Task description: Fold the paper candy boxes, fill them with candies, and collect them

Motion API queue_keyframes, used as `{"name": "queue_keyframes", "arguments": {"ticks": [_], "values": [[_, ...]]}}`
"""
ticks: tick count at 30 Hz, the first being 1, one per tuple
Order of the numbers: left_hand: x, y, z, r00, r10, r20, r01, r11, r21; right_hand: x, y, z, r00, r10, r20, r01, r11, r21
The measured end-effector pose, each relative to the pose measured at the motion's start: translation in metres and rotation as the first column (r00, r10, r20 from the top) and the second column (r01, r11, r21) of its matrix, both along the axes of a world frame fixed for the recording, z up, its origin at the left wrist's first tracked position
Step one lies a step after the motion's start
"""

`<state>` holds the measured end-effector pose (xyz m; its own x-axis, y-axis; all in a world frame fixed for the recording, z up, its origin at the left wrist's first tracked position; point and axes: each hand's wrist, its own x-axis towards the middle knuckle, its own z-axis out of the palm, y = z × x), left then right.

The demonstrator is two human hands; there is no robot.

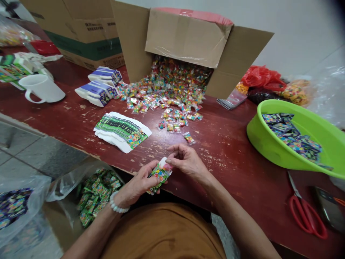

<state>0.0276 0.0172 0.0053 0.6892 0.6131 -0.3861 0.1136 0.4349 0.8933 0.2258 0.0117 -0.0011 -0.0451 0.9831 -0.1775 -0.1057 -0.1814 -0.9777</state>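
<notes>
My left hand (144,180) is closed around a small green printed candy box (159,177), tilted near the table's front edge. The box's white top flap stands open. At its mouth my right hand (185,160) pinches a small pinkish candy packet (167,167), partly hidden by the fingers. A fanned stack of flat green cartons (121,131) lies beyond my left hand. Past my right hand, a single candy packet (189,138) lies apart from a heap of clear packets (167,100) that spills from a cardboard box (185,36).
Purple-and-white carton stacks (95,92) and a white mug (43,89) stand at left. A green basin (258,140) with purple packs, red scissors (307,216) and a phone (330,208) are at right. Below the edge, an open lined box holds filled green packs (99,194).
</notes>
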Motion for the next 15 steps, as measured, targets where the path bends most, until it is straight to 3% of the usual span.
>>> {"name": "queue_keyframes", "arguments": {"ticks": [7,15], "values": [[0.002,0.000,-0.002,0.998,0.048,0.051,-0.048,0.999,-0.010,0.011,0.000,0.007,0.986,-0.168,0.024,0.168,0.986,-0.008],[0.009,-0.003,0.002,0.996,0.089,0.019,-0.090,0.993,0.074,-0.006,-0.009,-0.002,0.996,0.069,0.050,-0.065,0.996,-0.063]]}}
